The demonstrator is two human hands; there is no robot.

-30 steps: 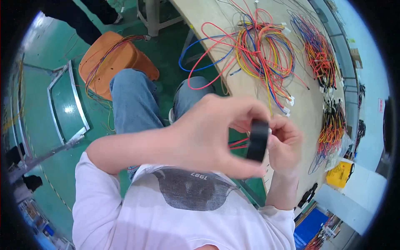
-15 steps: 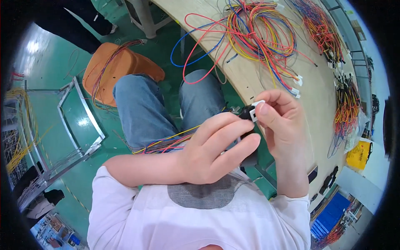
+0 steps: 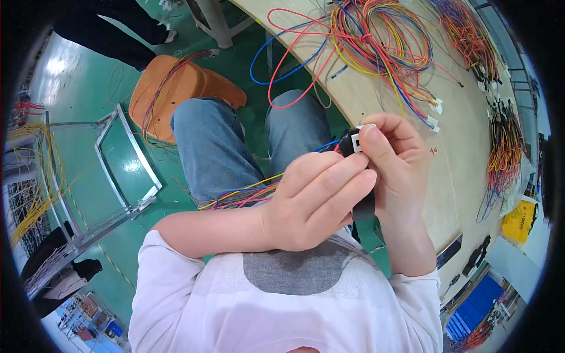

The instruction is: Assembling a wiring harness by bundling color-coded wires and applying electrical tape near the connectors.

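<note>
Over my lap, both hands meet at a small connector. Between the thumb and fingers of my right hand [image 3: 399,147] is a white plastic connector [image 3: 356,142], partly covered by the thumb. A black connector piece [image 3: 346,143] sits right against its left side. My left hand [image 3: 321,197] comes in from below, its fingers closed around the wires and black piece; its fingertips hide much of the grip. Red and blue wires emerge beside the black piece. A bundle of coloured wires [image 3: 244,198] runs from under my left hand across my thigh.
A wooden table [image 3: 444,176] curves along the right. On it lie a large coil of coloured wires [image 3: 376,41], further wire bundles [image 3: 505,141] and a phone [image 3: 449,251]. At the left stand an orange stool [image 3: 176,97] with wires on it and a metal frame [image 3: 126,159]. Another person's legs [image 3: 106,35] are beyond.
The view has shifted slightly, moving the surroundings to the right. Both hands stay together at the connector; my left fingertips are now closer to the white connector, and coloured wires show beside the black piece.
</note>
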